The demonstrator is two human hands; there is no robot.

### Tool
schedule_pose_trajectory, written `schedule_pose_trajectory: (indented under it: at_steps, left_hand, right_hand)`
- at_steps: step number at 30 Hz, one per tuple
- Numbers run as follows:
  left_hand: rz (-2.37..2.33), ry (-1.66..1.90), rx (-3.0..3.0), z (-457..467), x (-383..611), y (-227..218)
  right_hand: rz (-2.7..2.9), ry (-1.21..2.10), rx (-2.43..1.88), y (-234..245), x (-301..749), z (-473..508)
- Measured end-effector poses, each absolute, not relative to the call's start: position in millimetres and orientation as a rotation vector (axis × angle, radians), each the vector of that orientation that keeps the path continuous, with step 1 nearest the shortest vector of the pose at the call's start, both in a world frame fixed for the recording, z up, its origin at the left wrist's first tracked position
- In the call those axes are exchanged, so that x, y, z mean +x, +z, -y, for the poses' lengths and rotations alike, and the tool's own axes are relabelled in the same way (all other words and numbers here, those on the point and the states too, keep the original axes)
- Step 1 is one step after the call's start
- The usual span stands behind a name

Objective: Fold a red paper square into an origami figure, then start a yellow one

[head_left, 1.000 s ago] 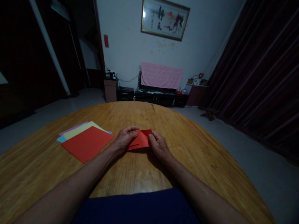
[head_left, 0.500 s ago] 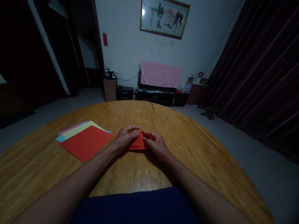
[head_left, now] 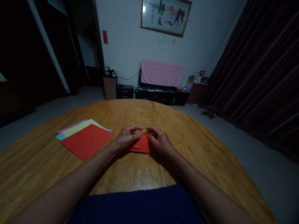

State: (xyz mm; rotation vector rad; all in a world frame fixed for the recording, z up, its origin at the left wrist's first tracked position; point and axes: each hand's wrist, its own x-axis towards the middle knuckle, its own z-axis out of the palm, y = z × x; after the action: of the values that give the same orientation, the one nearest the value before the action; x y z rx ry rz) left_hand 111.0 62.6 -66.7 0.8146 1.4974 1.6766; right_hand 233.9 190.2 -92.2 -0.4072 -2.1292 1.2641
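A small folded red paper [head_left: 141, 145] lies on the round wooden table [head_left: 191, 146] between my two hands. My left hand [head_left: 126, 137] pinches its left side, fingers curled over the top edge. My right hand [head_left: 159, 140] presses down on the right side, fingers bent onto the paper. Both hands cover much of the paper, so its exact shape is hidden.
A stack of coloured sheets [head_left: 84, 138], red on top with yellow, blue and purple under it, lies to the left. Beyond the table stand a low dark cabinet with a pink cloth [head_left: 161, 73], a framed picture [head_left: 165, 15] and dark curtains [head_left: 261, 71] on the right.
The right flap of the red paper has been folded in toward the middle. My right hand moved left and down onto it; the paper now looks smaller and flatter.
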Motion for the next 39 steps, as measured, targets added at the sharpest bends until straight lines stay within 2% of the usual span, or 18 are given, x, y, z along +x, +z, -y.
schedule_pose_trajectory:
  at_steps: [4, 6, 15, 29, 39]
  left_hand:
    - [-1.500, 1.656, 0.847, -62, 113, -69]
    - [-1.523, 1.622, 0.873, -62, 113, -69]
    - [-1.438, 1.535, 0.891, -61, 113, -66]
    - [-1.468, 1.505, 0.873, -63, 108, -65]
    - [-1.460, 1.484, 0.875, -63, 108, -65]
  right_hand:
    - [2.427, 0.851, -0.317, -81, 241, -189]
    - [2.433, 0.788, -0.352, -75, 243, -187]
    - [2.288, 1.398, -0.400, -81, 237, -189]
    - [2.323, 1.381, -0.454, -83, 235, -186]
    - [2.185, 1.657, -0.645, -78, 236, -174]
